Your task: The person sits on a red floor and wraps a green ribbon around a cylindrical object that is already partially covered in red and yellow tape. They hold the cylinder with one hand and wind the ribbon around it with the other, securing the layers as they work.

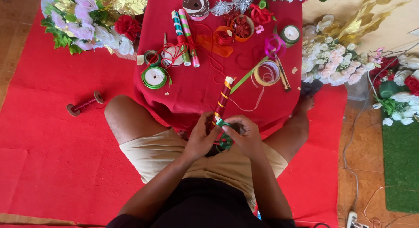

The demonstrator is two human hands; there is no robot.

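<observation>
Both hands working over the lap, in front of the low red-clothed table (192, 97). Left hand (201, 138) is gripping the lower end of a red stick wrapped with gold ribbon stripes (224, 99), tilted up toward the table. Right hand (244, 134) is pinching green ribbon (223, 123) against the stick, small green ribbon spool (225, 142) just below its fingers.

- A seated person's left hand (201, 138) and right hand (244, 136) close around the lower end of a red stick (223, 99) banded in gold, with green ribbon (223, 123) between the fingers.
- A dark green loop below, possibly a ribbon roll (225, 142), is partly hidden.
- Ahead, a red cloth (192, 90) carries ribbon spools (154, 77), wrapped sticks (185, 34) and a candle (290, 34).
- Artificial flowers (87, 23) lie on the red carpet (52, 136).
</observation>
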